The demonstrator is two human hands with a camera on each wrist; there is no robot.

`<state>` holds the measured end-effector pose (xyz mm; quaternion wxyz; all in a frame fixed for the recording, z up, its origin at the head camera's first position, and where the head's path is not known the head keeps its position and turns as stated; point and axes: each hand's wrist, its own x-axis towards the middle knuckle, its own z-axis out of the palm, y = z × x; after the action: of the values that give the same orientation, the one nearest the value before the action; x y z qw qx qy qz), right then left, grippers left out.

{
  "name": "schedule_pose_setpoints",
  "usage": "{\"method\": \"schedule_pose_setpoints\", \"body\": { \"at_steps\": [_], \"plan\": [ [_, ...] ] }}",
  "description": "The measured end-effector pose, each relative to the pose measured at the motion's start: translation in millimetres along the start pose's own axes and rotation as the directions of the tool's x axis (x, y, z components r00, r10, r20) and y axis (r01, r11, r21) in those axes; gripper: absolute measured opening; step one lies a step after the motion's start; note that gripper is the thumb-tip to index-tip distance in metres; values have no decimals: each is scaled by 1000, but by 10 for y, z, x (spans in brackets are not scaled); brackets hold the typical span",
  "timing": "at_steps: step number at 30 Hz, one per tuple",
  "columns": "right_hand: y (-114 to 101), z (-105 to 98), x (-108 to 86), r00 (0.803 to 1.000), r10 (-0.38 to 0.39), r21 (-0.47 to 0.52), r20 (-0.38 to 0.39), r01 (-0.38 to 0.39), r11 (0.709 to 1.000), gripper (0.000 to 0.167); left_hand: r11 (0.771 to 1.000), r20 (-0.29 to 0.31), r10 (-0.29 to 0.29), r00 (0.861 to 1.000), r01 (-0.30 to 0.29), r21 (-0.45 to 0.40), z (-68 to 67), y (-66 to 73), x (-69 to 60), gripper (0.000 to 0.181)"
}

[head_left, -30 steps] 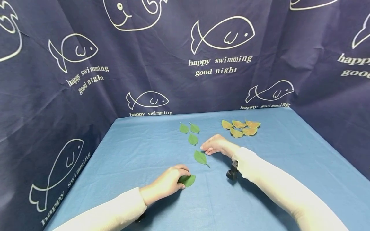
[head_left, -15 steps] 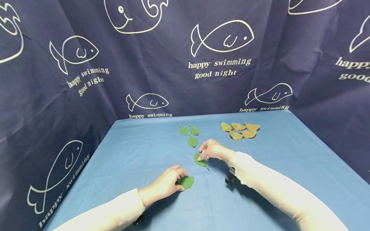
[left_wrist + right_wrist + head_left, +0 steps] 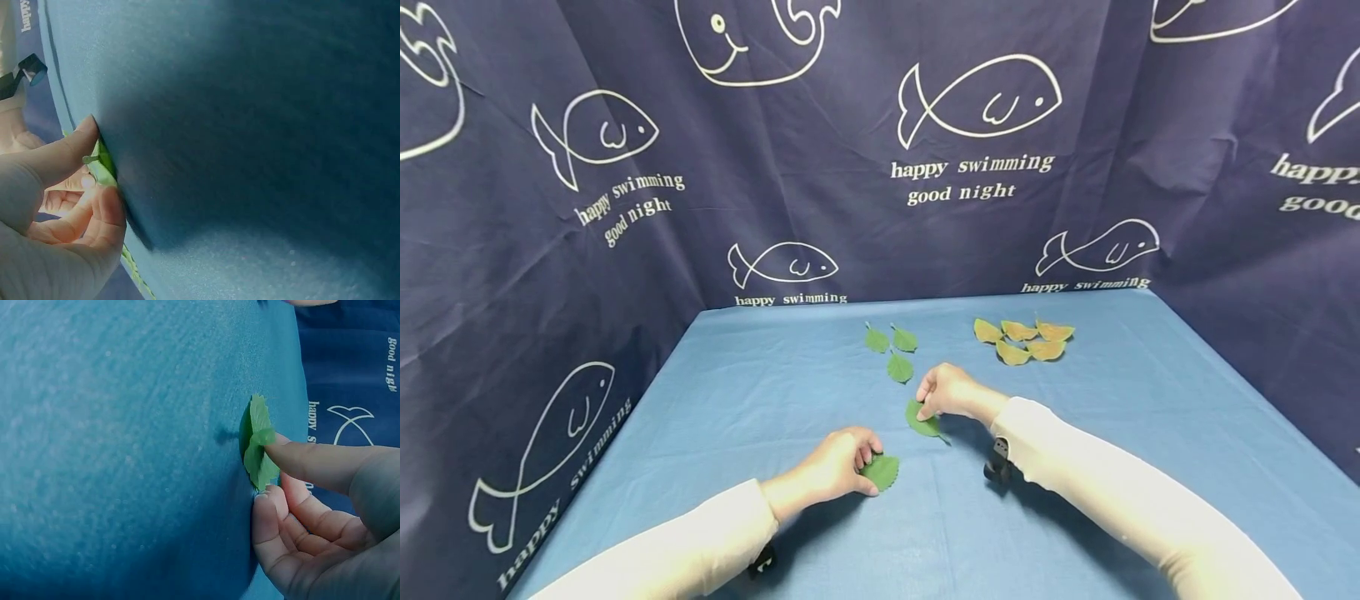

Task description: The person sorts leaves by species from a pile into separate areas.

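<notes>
In the head view, my left hand [image 3: 831,465] holds a green leaf [image 3: 882,472] low over the blue cloth, its fingers and thumb at the leaf's left side. The left wrist view shows that leaf [image 3: 105,165] between thumb and fingertips, slightly folded. Farther forward and to the right, my right hand [image 3: 953,392] pinches a second green leaf [image 3: 924,426], whose stem points toward the near right. Seen from the right wrist, my thumb lies on this leaf [image 3: 256,453] with a finger at its edge.
Three green leaves lie behind the hands, the nearest being a single leaf [image 3: 900,367]. Several yellow-brown leaves [image 3: 1012,353] form a cluster at the back right. A dark curtain [image 3: 865,150] with white fish drawings rises behind the blue-covered table [image 3: 760,375].
My right hand has come down and nearer, from beside the second leaf onto it, and that leaf has shifted slightly right. The left hand with its leaf has moved slightly left.
</notes>
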<state>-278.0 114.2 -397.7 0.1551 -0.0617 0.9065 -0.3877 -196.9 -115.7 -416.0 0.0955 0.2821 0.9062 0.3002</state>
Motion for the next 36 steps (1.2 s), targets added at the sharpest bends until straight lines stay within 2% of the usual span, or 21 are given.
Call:
{"method": "schedule_pose_setpoints", "body": {
  "at_steps": [6,12,16,19,24,28,30,32,36],
  "plan": [
    [3,10,6,1000,-7,17,2,7,1000,31,1000,9,-6,1000,7,-2,-8,-4,7,35],
    [27,16,11,1000,-1,14,31,0,1000,22,997,9,-2,1000,2,-79,-9,-23,4,24],
    [57,1,20,999,-15,22,30,14,1000,15,994,2,-26,1000,26,-108,-24,-29,1,20],
    [77,-17,35,998,-24,53,50,21,998,13,987,18,-56,998,58,-147,-43,-21,-1,16],
    [107,-58,70,994,5,178,111,-25,984,17,965,58,-90,994,102,-242,-70,-24,8,8],
    [130,-83,81,992,19,238,122,-48,970,20,949,55,-107,993,118,-292,-86,-41,25,2],
    [144,-91,85,992,15,262,125,-48,964,21,939,39,-122,992,128,-321,-91,-45,33,2],
    [157,-104,93,991,13,305,136,-54,951,22,920,14,-148,989,143,-366,-94,-44,47,10],
    [167,-149,116,986,-13,426,164,-58,903,28,889,-50,-216,975,175,-422,-107,-39,78,22]
  ]
}}
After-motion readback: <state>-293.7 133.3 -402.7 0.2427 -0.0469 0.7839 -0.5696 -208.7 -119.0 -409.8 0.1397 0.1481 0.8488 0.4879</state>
